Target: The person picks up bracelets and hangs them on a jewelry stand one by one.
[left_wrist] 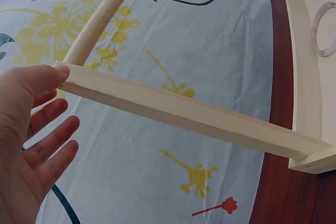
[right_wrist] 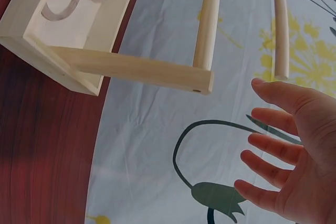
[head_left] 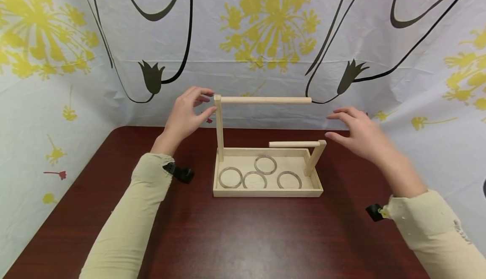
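Observation:
A pale wooden tray carries a tall post with a long horizontal rod on its left. On its right, a shorter post bears a lower rod. Several clear rings lie flat inside the tray. My left hand is beside the tall post's top, its thumb tip right at the wood and its other fingers loosely spread, as the left wrist view shows. To the right of the short post, my right hand hovers in the air with fingers apart, holding nothing.
The tray stands on a dark red-brown table. Behind and at both sides hangs a white cloth with yellow flowers and dark stems. A black strap-mounted wrist camera sits at the left cuff, another at the right.

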### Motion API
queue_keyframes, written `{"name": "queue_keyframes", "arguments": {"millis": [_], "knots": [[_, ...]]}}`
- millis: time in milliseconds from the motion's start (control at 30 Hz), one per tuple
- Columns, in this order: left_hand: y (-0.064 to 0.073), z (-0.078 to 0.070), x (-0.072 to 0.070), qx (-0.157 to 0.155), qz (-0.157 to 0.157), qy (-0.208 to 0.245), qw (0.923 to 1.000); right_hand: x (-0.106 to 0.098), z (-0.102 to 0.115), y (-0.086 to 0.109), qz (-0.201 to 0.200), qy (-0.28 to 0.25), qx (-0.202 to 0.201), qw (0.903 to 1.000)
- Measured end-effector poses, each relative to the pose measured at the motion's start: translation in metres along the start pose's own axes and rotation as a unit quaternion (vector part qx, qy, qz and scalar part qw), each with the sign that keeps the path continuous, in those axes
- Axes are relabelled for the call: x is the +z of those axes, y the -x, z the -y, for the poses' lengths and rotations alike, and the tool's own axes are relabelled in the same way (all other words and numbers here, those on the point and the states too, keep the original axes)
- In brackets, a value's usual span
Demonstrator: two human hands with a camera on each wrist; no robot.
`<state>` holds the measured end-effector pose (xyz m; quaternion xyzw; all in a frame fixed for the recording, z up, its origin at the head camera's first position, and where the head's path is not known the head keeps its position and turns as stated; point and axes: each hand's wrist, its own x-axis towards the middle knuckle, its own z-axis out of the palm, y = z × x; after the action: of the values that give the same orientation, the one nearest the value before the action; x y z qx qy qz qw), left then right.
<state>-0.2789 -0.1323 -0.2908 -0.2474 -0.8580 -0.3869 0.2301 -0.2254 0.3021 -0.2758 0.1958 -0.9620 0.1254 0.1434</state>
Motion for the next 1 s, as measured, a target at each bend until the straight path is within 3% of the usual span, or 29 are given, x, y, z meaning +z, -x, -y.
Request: {"name": "queue_keyframes", "arguments": {"millis": [733, 1000], "knots": [[-0.003, -0.001, 0.015, 0.005, -0.037, 0.062, 0.9973, 0.001, 0.023, -0.002, -0.01, -0.015, -0.015, 0.9997], [-0.005, 0.001, 0.022, -0.009, -0.054, 0.118, 0.9915, 0.004, 0.029, -0.005, -0.015, -0.024, -0.028, 0.9992]]}}
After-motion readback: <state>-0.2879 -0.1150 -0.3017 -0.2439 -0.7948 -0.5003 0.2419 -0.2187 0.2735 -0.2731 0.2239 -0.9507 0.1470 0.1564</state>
